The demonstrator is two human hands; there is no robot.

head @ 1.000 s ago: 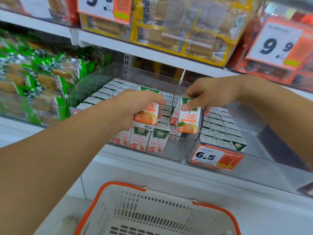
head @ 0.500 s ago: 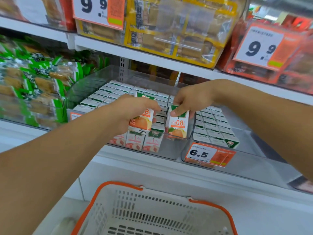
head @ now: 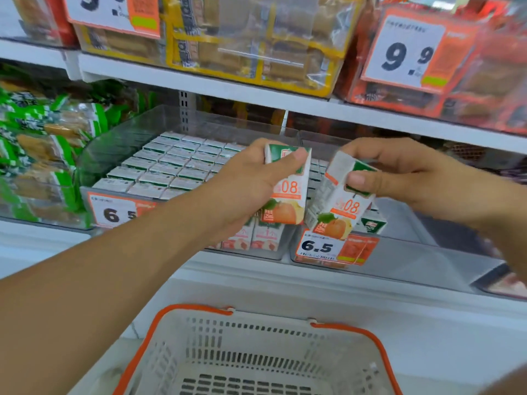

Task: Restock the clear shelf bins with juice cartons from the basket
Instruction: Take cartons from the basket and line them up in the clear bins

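Note:
My left hand (head: 248, 181) grips a small white juice carton (head: 288, 195) with an orange fruit picture, held upright above the front of the left clear bin (head: 137, 129). My right hand (head: 405, 175) holds a second, matching carton (head: 339, 212), tilted, over the front of the right clear bin (head: 427, 252). The two cartons are side by side, almost touching. The left bin is packed with rows of cartons (head: 171, 163) seen from their tops. The white basket (head: 256, 354) with an orange rim sits below, and the part I see holds nothing.
Orange 6.5 price tags hang on the fronts of both bins (head: 322, 248). Green snack packs (head: 37, 143) fill the bin to the left. The shelf above (head: 256, 95) carries yellow and red snack boxes with 9.9 tags. A white shelf ledge runs between the bins and the basket.
Both hands have lifted their cartons up and back toward me, out of the bins. The right carton has tipped over at an angle.

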